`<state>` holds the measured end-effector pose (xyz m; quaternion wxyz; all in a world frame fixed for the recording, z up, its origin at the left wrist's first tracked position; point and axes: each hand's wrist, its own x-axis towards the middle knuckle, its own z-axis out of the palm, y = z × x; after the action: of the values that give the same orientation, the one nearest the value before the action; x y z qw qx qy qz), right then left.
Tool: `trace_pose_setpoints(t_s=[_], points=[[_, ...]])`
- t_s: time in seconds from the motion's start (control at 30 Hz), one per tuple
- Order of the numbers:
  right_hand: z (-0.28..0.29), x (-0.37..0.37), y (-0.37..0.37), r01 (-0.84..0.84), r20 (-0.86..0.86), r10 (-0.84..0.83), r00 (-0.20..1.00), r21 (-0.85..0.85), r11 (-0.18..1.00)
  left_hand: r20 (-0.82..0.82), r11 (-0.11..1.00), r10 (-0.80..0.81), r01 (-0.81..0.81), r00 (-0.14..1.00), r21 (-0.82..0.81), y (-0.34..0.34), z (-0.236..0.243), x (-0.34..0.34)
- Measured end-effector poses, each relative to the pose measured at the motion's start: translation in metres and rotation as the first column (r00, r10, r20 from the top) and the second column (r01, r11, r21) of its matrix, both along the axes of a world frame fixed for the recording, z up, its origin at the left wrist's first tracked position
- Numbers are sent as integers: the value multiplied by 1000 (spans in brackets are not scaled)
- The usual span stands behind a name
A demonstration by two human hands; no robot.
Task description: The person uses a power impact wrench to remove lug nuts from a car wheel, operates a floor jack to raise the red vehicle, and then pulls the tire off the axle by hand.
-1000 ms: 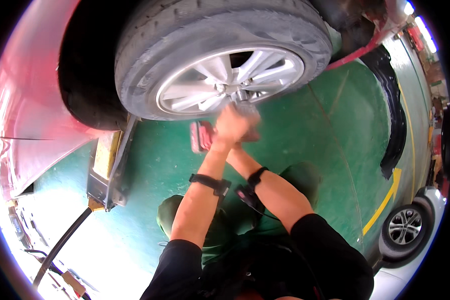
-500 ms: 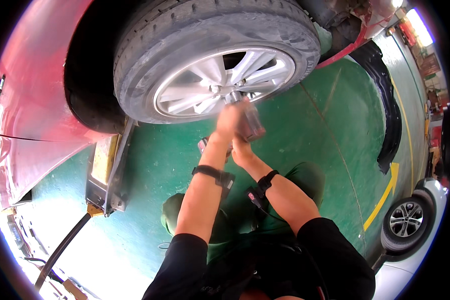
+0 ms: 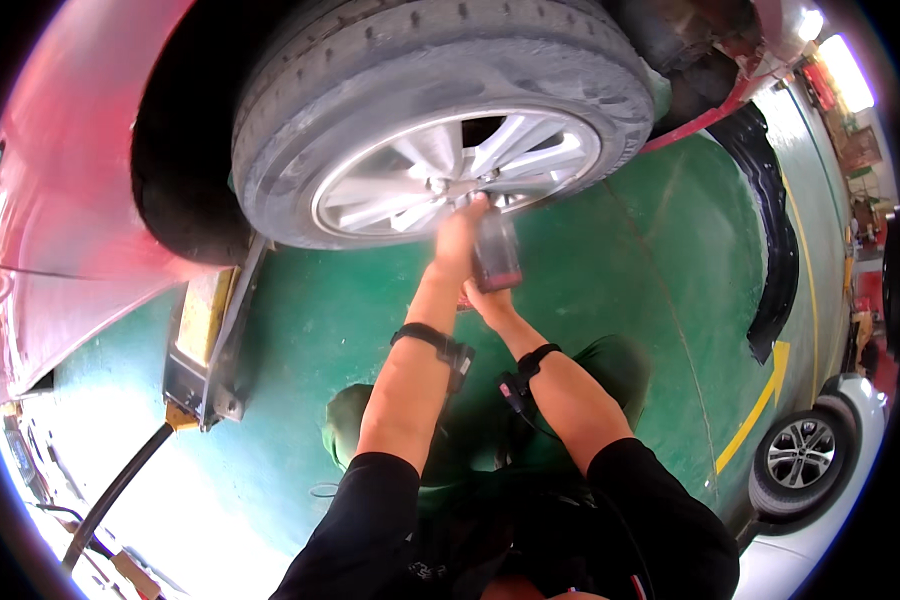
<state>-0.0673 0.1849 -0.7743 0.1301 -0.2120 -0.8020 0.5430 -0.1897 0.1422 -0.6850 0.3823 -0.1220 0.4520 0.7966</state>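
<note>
A: Where's the dark-grey, red-trimmed power tool (image 3: 496, 250)?

B: Just below the hub of the silver-spoked wheel with grey rubber tyre (image 3: 435, 155), nose up toward it. Blurred there, can't tell if it touches.

A: Grip?

B: Left hand (image 3: 456, 238): fingers clasped on the front end, presumably to aim the nose. Right hand (image 3: 487, 300): grasping lower at the rear, fingers mostly hidden. Probably bears the weight.

A: Grey metal floor jack with yellow block (image 3: 224, 340)?

B: Left of the wheel, arm reaching toward the glossy red car body (image 3: 60, 200). Likely holding it up. Long black handle (image 3: 120, 490) angles outward, leaving knee room.

A: Curved black strip (image 3: 782, 250)?

B: On the green floor (image 3: 590, 270), well right of the hands, presumably out of their way.
</note>
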Motion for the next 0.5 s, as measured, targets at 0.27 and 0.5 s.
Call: trace_pose_setpoints(t_s=[0.27, 0.5], points=[[15, -3, 10, -75, 77, 59, 995, 232, 970, 121, 982, -34, 11, 992, 187, -11, 5, -4], [5, -8, 12, -125, 26, 134, 991, 567, 814, 48, 991, 12, -18, 999, 131, -7, -9, -5]])
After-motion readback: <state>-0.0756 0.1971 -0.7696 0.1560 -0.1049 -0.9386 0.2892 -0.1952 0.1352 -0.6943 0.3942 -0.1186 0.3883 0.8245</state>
